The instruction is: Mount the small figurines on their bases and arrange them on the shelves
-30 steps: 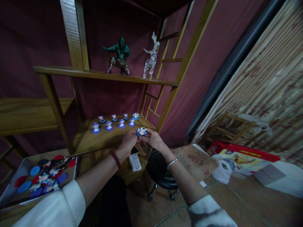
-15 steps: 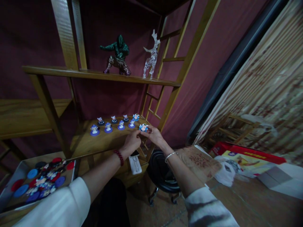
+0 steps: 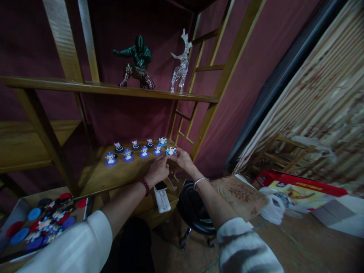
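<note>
Small figures, at partial count: eight upright on the wooden shelf (image 3: pixel 96 172), in two rows; far row, three dark-based figures (image 3: pixel 135 145) with one blue-based figure (image 3: pixel 162 141) at right; near row, four purple-based figures (image 3: pixel 128 155).

Held figure (image 3: pixel 171 151): one, blue, at the right end of the near row, not yet released; right hand (image 3: pixel 184 159) closed on its right side; left hand (image 3: pixel 158 169) near its lower left, the hands close together.

Unplaced figures (image 3: pixel 44 223): a jumble, near left, in an open box (image 3: pixel 11 217); count not legible, pieces overlapping, box cut off at the left edge.

Obscured: held figure's underside and its contact with the shelf, cannot be told; left fingertips' grip, likewise; small faces, too blurred to read.
</note>
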The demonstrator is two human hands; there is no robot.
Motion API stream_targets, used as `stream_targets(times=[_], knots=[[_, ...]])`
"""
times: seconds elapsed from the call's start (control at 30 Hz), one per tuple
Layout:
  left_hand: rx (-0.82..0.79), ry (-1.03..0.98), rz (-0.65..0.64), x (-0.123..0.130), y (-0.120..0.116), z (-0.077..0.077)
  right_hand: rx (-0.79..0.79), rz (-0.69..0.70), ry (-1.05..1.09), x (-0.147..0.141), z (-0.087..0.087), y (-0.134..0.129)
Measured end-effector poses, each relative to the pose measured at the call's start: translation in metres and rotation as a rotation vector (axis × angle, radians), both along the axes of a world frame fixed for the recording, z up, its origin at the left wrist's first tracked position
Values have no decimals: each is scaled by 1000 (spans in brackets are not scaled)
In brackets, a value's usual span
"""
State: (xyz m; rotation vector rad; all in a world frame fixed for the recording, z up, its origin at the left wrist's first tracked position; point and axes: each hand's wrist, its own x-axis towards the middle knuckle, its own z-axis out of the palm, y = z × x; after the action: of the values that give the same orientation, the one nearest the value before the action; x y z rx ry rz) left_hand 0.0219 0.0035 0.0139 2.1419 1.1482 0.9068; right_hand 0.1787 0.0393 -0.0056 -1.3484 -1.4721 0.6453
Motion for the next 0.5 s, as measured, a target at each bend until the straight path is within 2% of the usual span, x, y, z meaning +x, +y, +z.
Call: stream_targets(times=[0.2, 0.37, 0.5], knots=[[21, -11, -34, 0, 7, -5, 36, -48, -60, 5, -7, 12], [-8, -26, -30, 2, 7, -4, 39, -57, -83, 8, -10, 23], [30, -22, -12, 3, 11, -8, 21, -81, -99, 10, -11, 31]])
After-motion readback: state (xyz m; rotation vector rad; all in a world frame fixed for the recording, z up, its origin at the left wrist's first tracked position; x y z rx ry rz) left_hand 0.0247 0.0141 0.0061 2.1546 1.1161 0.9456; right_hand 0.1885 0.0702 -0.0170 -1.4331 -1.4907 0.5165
